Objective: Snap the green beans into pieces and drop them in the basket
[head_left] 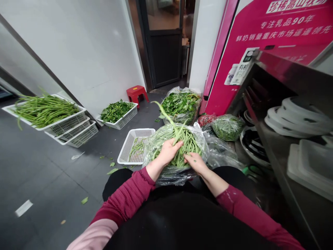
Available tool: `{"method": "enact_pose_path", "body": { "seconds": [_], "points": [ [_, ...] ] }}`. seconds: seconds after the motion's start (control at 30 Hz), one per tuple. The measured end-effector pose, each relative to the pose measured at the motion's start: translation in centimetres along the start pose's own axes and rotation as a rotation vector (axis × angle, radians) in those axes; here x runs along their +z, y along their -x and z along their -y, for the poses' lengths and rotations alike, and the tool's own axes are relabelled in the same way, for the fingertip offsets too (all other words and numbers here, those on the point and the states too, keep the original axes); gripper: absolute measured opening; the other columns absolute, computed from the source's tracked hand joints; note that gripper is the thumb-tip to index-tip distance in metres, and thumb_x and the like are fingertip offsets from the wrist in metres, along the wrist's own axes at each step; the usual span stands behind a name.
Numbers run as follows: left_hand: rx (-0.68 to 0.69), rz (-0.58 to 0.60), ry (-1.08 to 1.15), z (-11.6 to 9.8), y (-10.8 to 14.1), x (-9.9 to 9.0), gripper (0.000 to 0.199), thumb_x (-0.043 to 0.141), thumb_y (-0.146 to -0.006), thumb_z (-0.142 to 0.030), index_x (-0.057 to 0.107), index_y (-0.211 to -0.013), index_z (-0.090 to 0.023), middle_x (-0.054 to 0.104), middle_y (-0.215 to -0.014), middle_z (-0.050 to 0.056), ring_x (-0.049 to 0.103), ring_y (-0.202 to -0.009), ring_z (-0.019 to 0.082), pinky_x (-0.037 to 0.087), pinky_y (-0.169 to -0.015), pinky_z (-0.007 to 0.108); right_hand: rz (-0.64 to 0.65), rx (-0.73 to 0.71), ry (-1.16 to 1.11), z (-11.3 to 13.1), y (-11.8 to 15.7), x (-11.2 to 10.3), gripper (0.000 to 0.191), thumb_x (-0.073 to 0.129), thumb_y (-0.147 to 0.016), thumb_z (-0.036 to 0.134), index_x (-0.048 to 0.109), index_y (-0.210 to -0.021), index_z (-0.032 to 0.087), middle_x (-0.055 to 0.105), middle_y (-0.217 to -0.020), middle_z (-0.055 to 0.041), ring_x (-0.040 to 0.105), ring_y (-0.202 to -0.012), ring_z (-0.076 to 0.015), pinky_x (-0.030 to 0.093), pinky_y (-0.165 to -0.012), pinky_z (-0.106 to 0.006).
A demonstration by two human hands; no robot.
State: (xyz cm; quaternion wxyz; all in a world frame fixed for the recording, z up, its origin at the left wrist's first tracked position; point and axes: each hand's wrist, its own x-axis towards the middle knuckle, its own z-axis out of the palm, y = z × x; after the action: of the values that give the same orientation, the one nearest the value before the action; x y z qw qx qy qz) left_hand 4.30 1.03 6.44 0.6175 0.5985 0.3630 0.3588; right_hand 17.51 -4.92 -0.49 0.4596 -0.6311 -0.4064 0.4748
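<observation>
A clear plastic bag (203, 139) full of long green beans (191, 140) stands open between my knees. My left hand (170, 151) is closed round a few long beans (169, 116), whose ends stick up and away from me over the bag. At the right side of the beans, my right hand (196, 162) has its fingers bent down onto the pile, and the fingertips are partly hidden among the beans. Just left of the bag sits a white perforated basket (125, 150) with a few green beans (137, 146) in it.
Stacked white baskets (78, 133) with long beans stand at the left. A basket of leafy greens (126, 121) and a red stool (137, 93) are further back. Behind the bag is a bag of leaves (182, 104). A metal shelf (275, 142) with white lids flanks the right.
</observation>
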Motion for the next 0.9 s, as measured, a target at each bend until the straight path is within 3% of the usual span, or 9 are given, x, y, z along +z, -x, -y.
{"method": "enact_pose_path", "body": {
  "seconds": [0.1, 0.17, 0.33, 0.47, 0.6, 0.67, 0.77, 0.83, 0.9],
  "points": [
    [0.024, 0.023, -0.108, -0.4, 0.5, 0.0, 0.029, 0.059, -0.067, -0.04, 0.061, -0.072, -0.012, 0.044, -0.047, -0.004, 0.035, -0.045, 0.006, 0.027, -0.045, 0.018, -0.097, -0.015, 0.144, -0.2, -1.3, -1.2, 0.037, 0.06, -0.063, 0.041, 0.044, -0.038, 0.018, 0.036, -0.033, 0.0043, 0.031, -0.034, -0.0068, 0.02, -0.037, -0.022],
    [-0.001, 0.047, -0.131, -0.1, 0.9, 0.0, 0.029, 0.058, -0.069, -0.04, 0.06, -0.073, -0.011, 0.045, -0.049, -0.004, 0.035, -0.045, 0.005, 0.027, -0.045, 0.018, -0.083, 0.014, -0.007, 0.5, -1.5, -1.2, 0.036, 0.059, -0.064, 0.046, 0.047, -0.046, 0.018, 0.035, -0.036, 0.0059, 0.025, -0.032, -0.0053, 0.016, -0.035, -0.021],
    [-0.1, 0.154, -0.118, 1.1, 2.2, 0.4, 0.032, 0.056, -0.07, -0.043, 0.054, -0.063, -0.012, 0.043, -0.047, -0.005, 0.031, -0.04, 0.004, 0.023, -0.04, 0.018, 0.263, 0.029, -0.498, 2.7, -0.5, 0.4, 0.026, 0.06, -0.067, 0.042, 0.052, -0.072, 0.018, 0.036, -0.047, 0.0082, 0.019, -0.035, -0.0023, 0.011, -0.034, -0.017],
    [-0.141, 0.09, -0.089, 1.4, 3.0, -0.1, 0.037, 0.054, -0.07, -0.047, 0.054, -0.06, -0.012, 0.042, -0.043, -0.004, 0.03, -0.036, 0.003, 0.02, -0.037, 0.018, 0.234, -0.033, -0.562, 3.2, 0.5, 1.0, 0.028, 0.06, -0.068, 0.042, 0.048, -0.067, 0.017, 0.033, -0.047, 0.0079, 0.022, -0.037, -0.0026, 0.013, -0.034, -0.016],
    [-0.238, -0.033, 0.162, 1.0, 2.4, -1.8, 0.04, 0.053, -0.071, -0.05, 0.058, -0.082, -0.012, 0.042, -0.047, -0.005, 0.027, -0.034, 0.003, 0.016, -0.034, 0.017, 0.403, 0.009, -0.559, 3.8, 2.1, 0.6, 0.032, 0.054, -0.072, 0.048, 0.049, -0.067, 0.017, 0.041, -0.054, 0.0041, 0.027, -0.039, -0.0035, 0.015, -0.034, -0.016],
    [-0.308, 0.034, 0.345, 0.7, 1.5, -2.6, 0.04, 0.054, -0.07, -0.05, 0.056, -0.084, -0.012, 0.039, -0.048, -0.006, 0.025, -0.034, 0.002, 0.015, -0.034, 0.015, 0.525, 0.056, -0.571, 4.1, 2.9, 0.6, 0.033, 0.051, -0.074, 0.049, 0.046, -0.066, 0.017, 0.045, -0.058, 0.0024, 0.028, -0.039, -0.0035, 0.015, -0.033, -0.016],
    [-0.327, 0.136, 0.538, 0.1, 0.0, -3.2, 0.033, 0.059, -0.069, -0.044, 0.052, -0.075, -0.012, 0.03, -0.046, -0.008, 0.022, -0.035, 0.001, 0.012, -0.034, 0.014, 0.659, 0.136, -0.558, 4.3, 3.9, 1.0, 0.033, 0.046, -0.077, 0.05, 0.043, -0.067, 0.019, 0.039, -0.046, 0.0056, 0.023, -0.034, -0.0044, 0.013, -0.031, -0.016],
    [-0.28, 0.098, 0.586, -0.2, -0.6, -3.4, 0.03, 0.062, -0.067, -0.04, 0.047, -0.07, -0.014, 0.026, -0.046, -0.009, 0.02, -0.035, 0.001, 0.011, -0.033, 0.014, 0.653, 0.172, -0.567, 4.0, 4.3, 1.3, 0.032, 0.045, -0.078, 0.05, 0.041, -0.068, 0.02, 0.031, -0.04, 0.0082, 0.019, -0.033, -0.0045, 0.011, -0.031, -0.016],
    [-0.206, 0.0, 0.546, -0.7, -0.4, -3.3, 0.028, 0.062, -0.067, -0.037, 0.044, -0.066, -0.015, 0.023, -0.044, -0.01, 0.018, -0.034, 0.001, 0.011, -0.033, 0.014, 0.54, 0.183, -0.599, 3.6, 4.3, 1.5, 0.033, 0.047, -0.076, 0.051, 0.04, -0.068, 0.02, 0.028, -0.041, 0.0091, 0.016, -0.033, -0.0037, 0.01, -0.031, -0.016]
  ]
}}
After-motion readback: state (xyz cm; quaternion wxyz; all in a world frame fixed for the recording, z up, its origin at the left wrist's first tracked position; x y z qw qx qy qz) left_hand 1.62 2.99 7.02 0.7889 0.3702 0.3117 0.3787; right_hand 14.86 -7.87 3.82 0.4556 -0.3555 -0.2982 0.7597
